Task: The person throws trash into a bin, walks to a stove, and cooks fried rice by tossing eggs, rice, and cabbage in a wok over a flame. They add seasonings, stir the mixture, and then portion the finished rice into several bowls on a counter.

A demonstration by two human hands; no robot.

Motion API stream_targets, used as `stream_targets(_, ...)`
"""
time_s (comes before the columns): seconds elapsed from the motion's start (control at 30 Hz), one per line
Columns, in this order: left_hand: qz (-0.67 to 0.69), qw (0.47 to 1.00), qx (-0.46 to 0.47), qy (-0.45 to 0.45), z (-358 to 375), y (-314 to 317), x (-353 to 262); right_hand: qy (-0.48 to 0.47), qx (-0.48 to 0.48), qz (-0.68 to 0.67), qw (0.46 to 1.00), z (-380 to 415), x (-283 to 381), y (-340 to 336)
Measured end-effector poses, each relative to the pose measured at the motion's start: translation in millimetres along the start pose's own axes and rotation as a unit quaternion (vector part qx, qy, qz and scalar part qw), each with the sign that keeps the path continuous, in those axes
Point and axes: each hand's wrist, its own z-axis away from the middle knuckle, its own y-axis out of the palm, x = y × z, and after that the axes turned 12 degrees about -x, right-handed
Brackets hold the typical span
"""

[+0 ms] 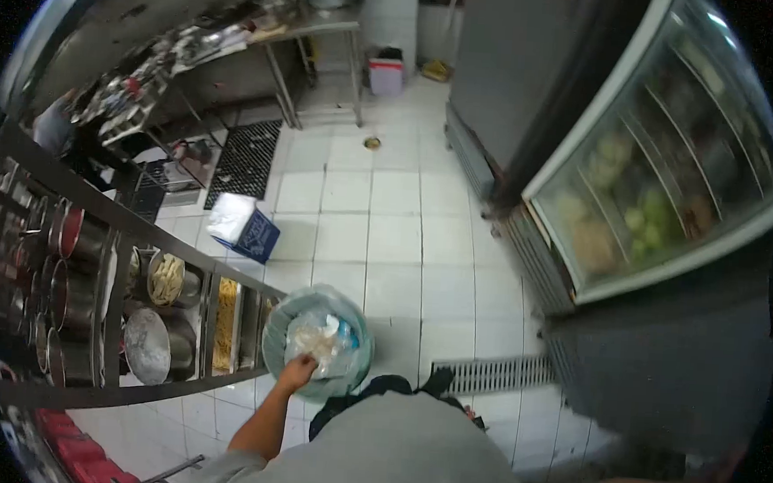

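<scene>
Reaching into the lined bin [276,341] on white floor tiles [387,233], left hand [296,371], fingers hidden.

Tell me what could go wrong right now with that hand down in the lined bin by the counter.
1. The left hand is down among crumpled wrappers in the bin; anything sharp under them would be hidden from view.
2. The bin looks full to its rim, so pressing or pulling may spill waste onto the tiled floor.
3. Open food trays sit close beside the bin; scraps could land in them.
</scene>
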Motion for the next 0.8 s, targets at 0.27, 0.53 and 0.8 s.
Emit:
stream_targets(0.27,-0.156,0.983,-0.055,-0.075,56.4,62.3,41.6,0.588,0.037,0.208,0.781,160.6,-401.9,94.0)
stream_targets(0.53,-0.011,0.98,-0.18,-0.082,-137.5,22.4,-63.5,0.655,0.318,0.283,0.624,424.9,-646.0,124.6)
stream_targets(0.8,0.104,0.92,-0.364,-0.098,-328.6,-165.6,-187.9,0.875,0.191,0.345,0.279,503.9,-722.4,79.6)
